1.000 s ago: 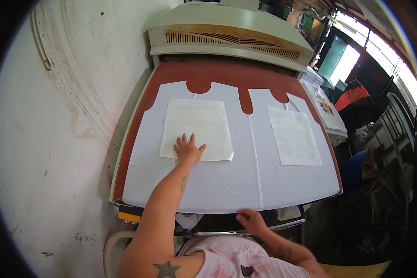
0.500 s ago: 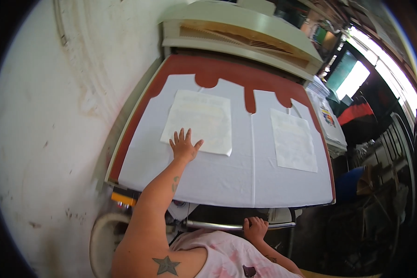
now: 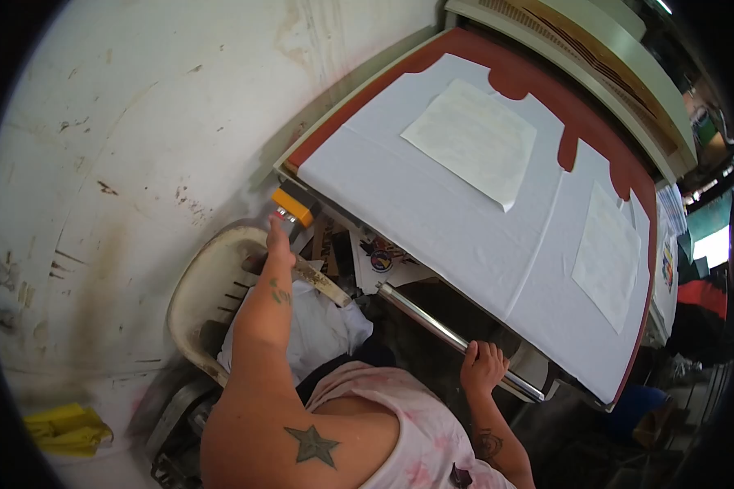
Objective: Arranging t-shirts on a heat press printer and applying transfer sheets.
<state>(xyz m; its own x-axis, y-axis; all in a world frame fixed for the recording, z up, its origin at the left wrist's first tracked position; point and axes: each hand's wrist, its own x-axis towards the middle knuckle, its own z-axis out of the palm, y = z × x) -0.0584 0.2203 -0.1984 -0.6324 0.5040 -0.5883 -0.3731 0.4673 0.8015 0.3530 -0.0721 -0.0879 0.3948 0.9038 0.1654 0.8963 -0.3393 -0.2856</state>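
Right hand (image 3: 484, 365) with fingers curled round a shiny bar (image 3: 426, 318), left hand (image 3: 280, 244) by a yellow box (image 3: 292, 208), cannot tell how open, white cloth (image 3: 416, 204) under paper sheets (image 3: 473, 143)

We see white cloth (image 3: 367, 179), a red-brown pad (image 3: 481, 50), off-white sheets (image 3: 477, 147) — and, left, a yellow-and-black box (image 3: 294, 206); near, a pink-blotched shirt (image 3: 432, 411).

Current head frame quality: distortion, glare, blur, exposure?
Head view, lens: black rim, straight edges bowed, e.g. the press table's. Head view, light: bright glare on the metal bar, doorway blown out, floor below the table dark. Head view, focus: left hand looks slightly soft; right hand reads clearer.
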